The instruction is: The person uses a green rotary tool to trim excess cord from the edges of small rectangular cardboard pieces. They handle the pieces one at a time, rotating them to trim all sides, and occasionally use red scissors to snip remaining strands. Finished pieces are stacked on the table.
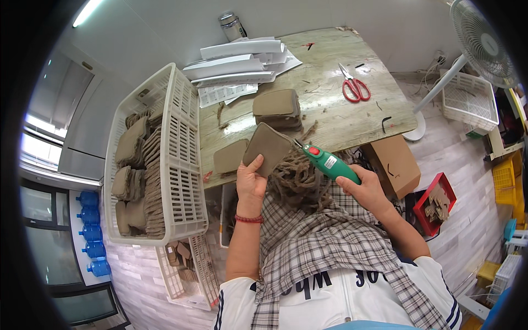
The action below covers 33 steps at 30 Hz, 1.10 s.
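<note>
My left hand [252, 179] grips a flat brown fabric pad [268, 148] with rounded corners by its lower edge, thumb on top. In my right hand [364, 190] is a green handheld electric trimmer [329, 164] with a red switch; its metal tip meets or nearly meets the pad's right edge. A second brown pad [229, 157] lies on the table just left of the held one. Behind them stands a stack of brown pads [276, 106]. A heap of brown fabric strips [297, 179] rests over my lap, below the pad and trimmer.
White crate [184, 137] full of pads stands left of the wooden table [324, 66]. Red-handled scissors [356, 89], paper sheets [242, 63] and a metal flask [231, 26] lie or stand farther back. A cardboard box [391, 166], red tray [450, 192] and fan [484, 44] are right.
</note>
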### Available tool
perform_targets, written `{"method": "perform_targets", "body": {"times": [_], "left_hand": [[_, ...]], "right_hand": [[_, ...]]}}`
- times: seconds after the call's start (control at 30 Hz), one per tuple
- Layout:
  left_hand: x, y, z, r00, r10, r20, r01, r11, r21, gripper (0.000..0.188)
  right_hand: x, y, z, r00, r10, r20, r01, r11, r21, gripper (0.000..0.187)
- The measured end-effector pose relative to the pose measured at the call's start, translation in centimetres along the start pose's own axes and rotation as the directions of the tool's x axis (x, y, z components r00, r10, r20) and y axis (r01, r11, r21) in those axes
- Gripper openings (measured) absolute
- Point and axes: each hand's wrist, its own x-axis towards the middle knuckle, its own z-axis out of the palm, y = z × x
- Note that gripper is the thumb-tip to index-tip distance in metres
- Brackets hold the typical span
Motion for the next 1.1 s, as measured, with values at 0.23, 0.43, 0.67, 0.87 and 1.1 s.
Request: {"method": "perform_targets", "body": {"times": [0.23, 0.43, 0.67, 0.87, 1.1], "left_hand": [[0.0, -0.6, 0.7, 1.000, 0.023, 0.003, -0.023, 0.999, 0.041, 0.036], [-0.2, -1.1, 0.6, 0.999, 0.031, -0.013, -0.029, 0.991, 0.130, 0.031], [-0.7, -2.0, 0.7, 1.000, -0.016, 0.009, 0.014, 0.976, 0.216, 0.032], [1.5, 5.7, -2.8, 0.987, 0.156, -0.025, -0.123, 0.859, 0.496, 0.035], [6.3, 10.7, -7.5, 0.983, 0.146, -0.113, 0.013, 0.557, 0.830, 0.037]], "right_hand": [[-0.1, 0.0, -0.2, 1.000, -0.018, 0.001, 0.018, 1.000, -0.001, 0.039], [-0.3, -0.6, -0.1, 1.000, -0.024, 0.001, 0.024, 0.999, -0.033, 0.039], [0.0, -1.1, 0.3, 0.997, -0.055, -0.048, 0.053, 0.997, -0.055, 0.039], [0.7, -0.1, -1.0, 0.990, -0.053, -0.127, 0.067, 0.992, 0.104, 0.037], [0.7, 0.6, -1.7, 0.991, -0.008, -0.135, 0.015, 0.999, 0.050, 0.035]]}}
